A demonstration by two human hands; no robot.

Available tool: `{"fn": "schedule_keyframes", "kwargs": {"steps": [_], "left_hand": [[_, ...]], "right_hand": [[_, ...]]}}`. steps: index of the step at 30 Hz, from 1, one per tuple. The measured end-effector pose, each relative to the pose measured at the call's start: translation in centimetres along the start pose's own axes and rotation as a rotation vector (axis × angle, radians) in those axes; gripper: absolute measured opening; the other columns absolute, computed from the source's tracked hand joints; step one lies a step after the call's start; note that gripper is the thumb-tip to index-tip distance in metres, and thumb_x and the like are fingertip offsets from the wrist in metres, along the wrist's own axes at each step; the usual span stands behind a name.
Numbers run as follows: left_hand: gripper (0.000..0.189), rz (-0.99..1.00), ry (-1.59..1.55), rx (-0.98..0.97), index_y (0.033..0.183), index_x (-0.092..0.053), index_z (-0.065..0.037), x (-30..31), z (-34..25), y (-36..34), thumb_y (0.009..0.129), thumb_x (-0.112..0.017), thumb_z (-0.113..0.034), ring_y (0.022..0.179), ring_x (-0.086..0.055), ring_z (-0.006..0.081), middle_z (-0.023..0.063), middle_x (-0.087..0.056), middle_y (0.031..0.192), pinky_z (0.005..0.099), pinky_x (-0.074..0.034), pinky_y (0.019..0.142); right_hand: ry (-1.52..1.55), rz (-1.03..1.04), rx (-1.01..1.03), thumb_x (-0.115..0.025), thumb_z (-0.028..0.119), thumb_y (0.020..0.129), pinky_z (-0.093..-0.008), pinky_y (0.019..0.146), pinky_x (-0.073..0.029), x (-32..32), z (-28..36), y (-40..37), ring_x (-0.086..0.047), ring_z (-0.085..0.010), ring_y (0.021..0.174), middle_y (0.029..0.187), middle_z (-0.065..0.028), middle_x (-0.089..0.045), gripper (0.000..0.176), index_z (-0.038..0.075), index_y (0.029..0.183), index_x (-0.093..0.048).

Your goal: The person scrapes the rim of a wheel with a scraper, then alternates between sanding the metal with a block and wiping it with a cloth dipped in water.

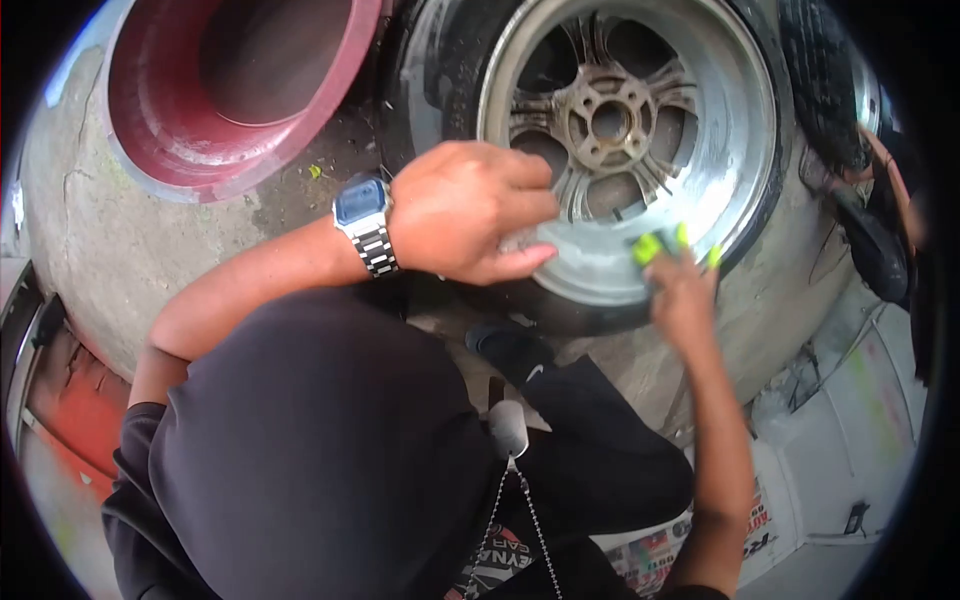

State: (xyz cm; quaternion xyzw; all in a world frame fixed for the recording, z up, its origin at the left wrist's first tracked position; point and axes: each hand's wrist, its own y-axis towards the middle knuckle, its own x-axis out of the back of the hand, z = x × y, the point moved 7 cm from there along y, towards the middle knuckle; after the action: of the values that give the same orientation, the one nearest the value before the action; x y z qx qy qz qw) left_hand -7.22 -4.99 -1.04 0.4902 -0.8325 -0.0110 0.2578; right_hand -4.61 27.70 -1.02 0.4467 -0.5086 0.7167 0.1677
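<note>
A silver alloy wheel (590, 255) with a black tyre (425, 110) lies in front of me, its hollow inner side facing up. My right hand (685, 295) is at the near right part of the rim's inner wall. It is closed on a bright yellow-green and dark object (648, 248), blurred, whose kind I cannot make out. Over the left edge of the wheel is my left hand (475, 210), fingers curled and thumb stretched toward the rim. Its fingertips are hidden, and whether it grips the rim lip does not show. A steel-band watch (362, 205) is on that wrist.
A dark red wheel barrel (150, 120) stands on the concrete to the left. Another tyre (820, 80) and a person's dark shoe (870, 245) are at the right. Printed sheets (640, 555) lie below my right arm. A tag on a ball chain (510, 430) hangs at my chest.
</note>
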Motion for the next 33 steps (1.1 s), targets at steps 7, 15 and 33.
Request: {"fn": "schedule_keyframes", "kwargs": {"steps": [7,15,33], "left_hand": [[0.029,-0.003,0.012,0.002,0.099,-0.073,-0.004,0.2,0.0,0.2,0.086,-0.083,-0.029,0.073,-0.066,0.0324,0.0102,-0.063,0.086,0.0428,-0.054,0.064],[0.029,-0.013,0.015,0.024,0.101,-0.073,-0.004,0.0,0.1,0.4,0.086,-0.083,-0.028,0.073,-0.066,0.0329,0.0101,-0.063,0.085,0.0431,-0.054,0.064],[0.029,-0.013,0.030,0.050,0.097,-0.070,-0.005,0.1,0.2,0.5,0.087,-0.080,-0.031,0.077,-0.068,0.0342,0.0102,-0.065,0.088,0.0449,-0.056,0.065]], "right_hand": [[0.185,0.069,0.066,-0.067,0.005,0.094,-0.0548,0.119,-0.039,-0.1,0.7,0.6,-0.061,-0.0397,0.127,0.125,-0.0200,-0.071,0.028,0.002,0.121,-0.071],[0.036,0.250,0.142,-0.072,0.008,0.091,-0.0543,0.122,-0.037,2.5,-1.3,2.8,-0.059,-0.0369,0.130,0.135,-0.0136,-0.066,0.036,0.009,0.127,-0.075],[0.061,0.048,-0.019,-0.063,-0.005,0.076,-0.0521,0.099,-0.054,0.7,-3.5,2.7,-0.072,-0.0379,0.109,0.113,-0.0201,-0.077,0.039,0.003,0.112,-0.076]]}}
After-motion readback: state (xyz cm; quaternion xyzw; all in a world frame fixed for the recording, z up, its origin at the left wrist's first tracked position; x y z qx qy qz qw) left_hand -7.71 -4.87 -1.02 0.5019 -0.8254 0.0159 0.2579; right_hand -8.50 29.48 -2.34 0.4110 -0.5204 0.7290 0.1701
